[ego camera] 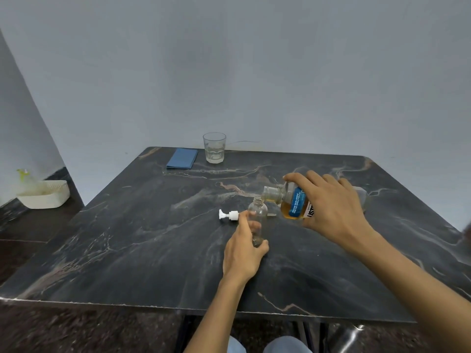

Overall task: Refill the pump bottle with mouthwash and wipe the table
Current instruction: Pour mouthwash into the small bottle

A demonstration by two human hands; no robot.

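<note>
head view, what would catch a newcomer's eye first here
Near the middle of the dark marble table, the right hand tips a mouthwash bottle of amber liquid toward the open neck of a small clear bottle, which the left hand steadies upright. Its white pump head lies just left of it, and a blue cloth and a glass sit at the far edge.

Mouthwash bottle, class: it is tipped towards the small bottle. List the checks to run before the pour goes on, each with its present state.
1. Pump head off, lying on table: ok.
2. Small bottle upright, gripped by left hand: ok.
3. Mouthwash bottle uncapped, held by right hand: ok.
4. Its mouth directly over the small neck: cannot tell.
5. Blue cloth available for wiping: ok.
6. Spills: cannot tell.
</note>
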